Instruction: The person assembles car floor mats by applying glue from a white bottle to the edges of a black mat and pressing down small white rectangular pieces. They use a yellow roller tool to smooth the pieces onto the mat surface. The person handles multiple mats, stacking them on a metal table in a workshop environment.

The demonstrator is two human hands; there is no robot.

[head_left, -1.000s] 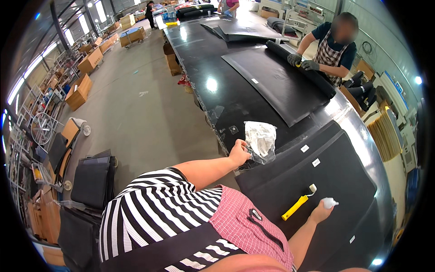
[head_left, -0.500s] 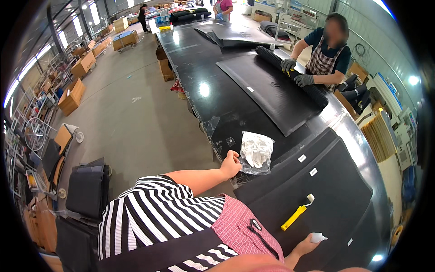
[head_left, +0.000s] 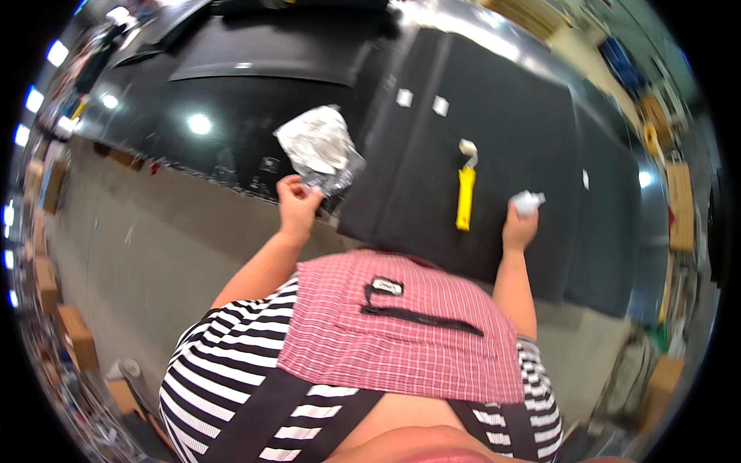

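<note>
My left hand (head_left: 298, 208) is closed, pinching the near edge of a clear plastic bag (head_left: 318, 143) with white contents; what is inside cannot be made out. The bag lies on the dark table beside the black sheets. My right hand (head_left: 519, 225) is wrapped round a small white squeeze bottle (head_left: 528, 203), its nozzle pointing right, above the black sheet (head_left: 517, 116). Between my hands a small paint roller (head_left: 465, 197) with a yellow handle and a pale head lies on that sheet.
White labels (head_left: 440, 106) stick to the overlapping black sheets. Another black sheet (head_left: 270, 46) lies farther off on the table (head_left: 162, 116). Cardboard boxes (head_left: 76, 336) stand on the floor at left, and more boxes (head_left: 679, 204) at right.
My view has swung down and to the right, so the co-workers no longer show. My left hand still pinches the bag, and my right hand still grips the bottle.
</note>
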